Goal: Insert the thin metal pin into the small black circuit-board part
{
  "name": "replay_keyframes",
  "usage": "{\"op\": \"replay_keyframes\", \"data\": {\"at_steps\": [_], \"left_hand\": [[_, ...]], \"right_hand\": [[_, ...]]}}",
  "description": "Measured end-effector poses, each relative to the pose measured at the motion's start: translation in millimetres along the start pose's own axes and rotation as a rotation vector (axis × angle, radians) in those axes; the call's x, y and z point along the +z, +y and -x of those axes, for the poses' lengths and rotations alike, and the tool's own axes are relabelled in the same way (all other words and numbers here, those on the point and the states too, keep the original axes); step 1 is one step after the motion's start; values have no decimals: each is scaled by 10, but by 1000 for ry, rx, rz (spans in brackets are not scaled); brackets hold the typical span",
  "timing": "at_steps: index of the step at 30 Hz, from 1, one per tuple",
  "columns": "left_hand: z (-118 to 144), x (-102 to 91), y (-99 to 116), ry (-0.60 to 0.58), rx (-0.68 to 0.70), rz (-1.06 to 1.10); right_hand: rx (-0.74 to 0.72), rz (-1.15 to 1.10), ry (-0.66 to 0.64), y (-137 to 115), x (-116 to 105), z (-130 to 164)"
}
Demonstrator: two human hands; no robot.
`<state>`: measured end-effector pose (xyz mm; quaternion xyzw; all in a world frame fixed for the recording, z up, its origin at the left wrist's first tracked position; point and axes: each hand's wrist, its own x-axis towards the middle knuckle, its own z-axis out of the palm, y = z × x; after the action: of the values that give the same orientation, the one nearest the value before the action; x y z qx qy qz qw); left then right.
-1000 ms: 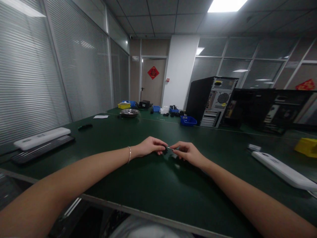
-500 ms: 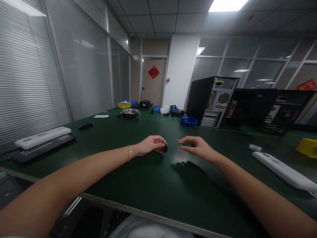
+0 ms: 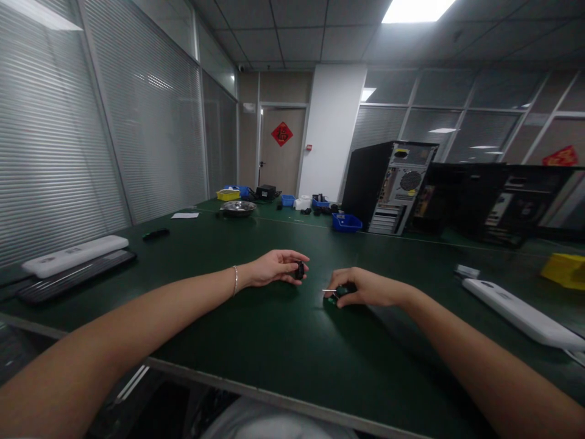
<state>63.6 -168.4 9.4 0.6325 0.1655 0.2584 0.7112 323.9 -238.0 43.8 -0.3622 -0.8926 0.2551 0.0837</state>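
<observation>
Right now the left hand [image 3: 274, 268] rests on the green counter [image 3: 283, 353] and pinches a small black part [image 3: 299, 269] between thumb and fingertips. The right hand [image 3: 365, 288] sits near it, low on the counter, with its fingers curled around a small dark piece [image 3: 336, 299] that has a thin metal bit [image 3: 328, 291] sticking out to the left. What that piece is stays too small to tell. The two hands are close but not touching. To handle such tiny parts well, it likely helps to keep both wrists down on the counter, grip softly, and keep the thin bit pointing at the black part so nothing bends or slips. The counter is wide, dark green and a little shiny. A white bar [image 3: 75, 255] lies on a black keyboard [image 3: 75, 275] at the far left, and another white bar [image 3: 521, 314] lies at the right beside a yellow bin [image 3: 564, 271]. Farther back stand a metal bowl [image 3: 237, 208], a blue tray [image 3: 346, 222] and an open computer case [image 3: 388, 186]. The room has window blinds, glass walls and a bright ceiling light.
</observation>
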Motion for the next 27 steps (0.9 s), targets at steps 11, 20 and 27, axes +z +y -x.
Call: {"op": "replay_keyframes", "data": {"at_steps": [11,20,27], "left_hand": [[-14,-18,-39,12,15,47],[-48,88,-29,209,138,-104],[-68,114,-52,191,139,145]], "right_hand": [[46,-14,67,-57,53,-29],[77,-157,679,-50,261,-275],[16,-208,920,-74,417,-417]]}}
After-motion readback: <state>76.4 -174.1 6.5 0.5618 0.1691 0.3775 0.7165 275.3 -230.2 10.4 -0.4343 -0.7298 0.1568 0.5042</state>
